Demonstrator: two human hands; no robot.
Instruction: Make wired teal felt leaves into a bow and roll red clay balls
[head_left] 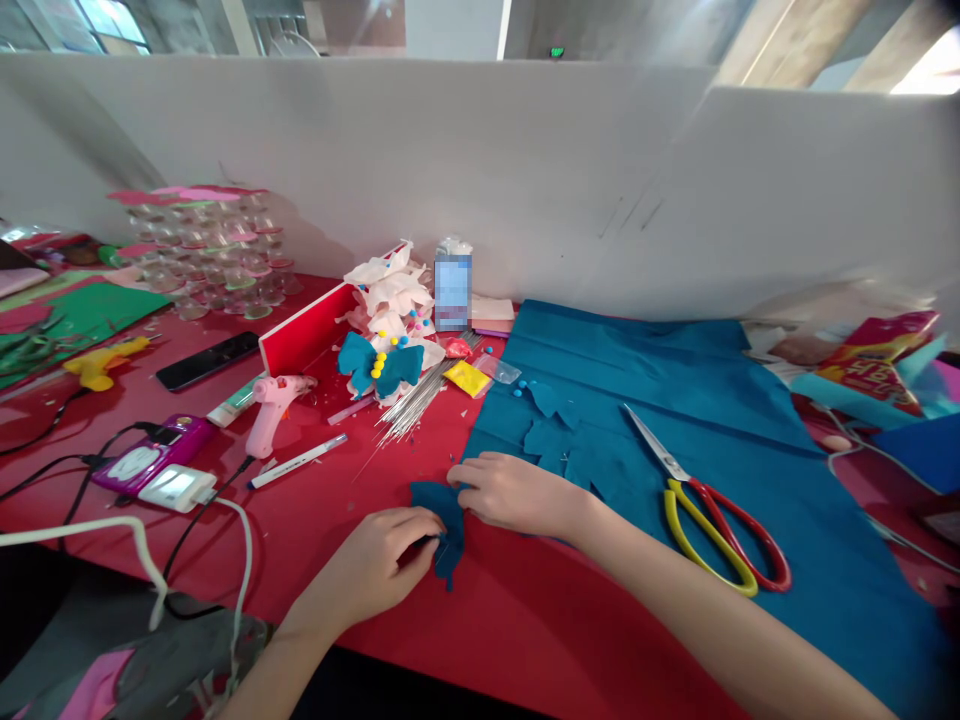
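A small cut piece of teal-blue fabric (450,515) with a wavy outline lies at the front of the red table. My left hand (390,555) pinches its left side between thumb and fingers. At the upper right edge of the piece, the curled fingers of my right hand (517,490) close on it; the thumb is mostly hidden. To the right spreads a large blue fabric sheet (637,340), with more cut blue pieces (559,440) on it. Scissors (697,490) with one yellow and one red handle rest on the sheet, blades partly crossed.
Behind my hands lie thin wires (412,405), a blue fabric butterfly (380,365) with yellow beads, and a yellow packet (466,377). On the left are a pen (298,461), a pink glue gun (271,410), a phone (208,361) and corded devices (154,460). A white partition (525,180) stands behind.
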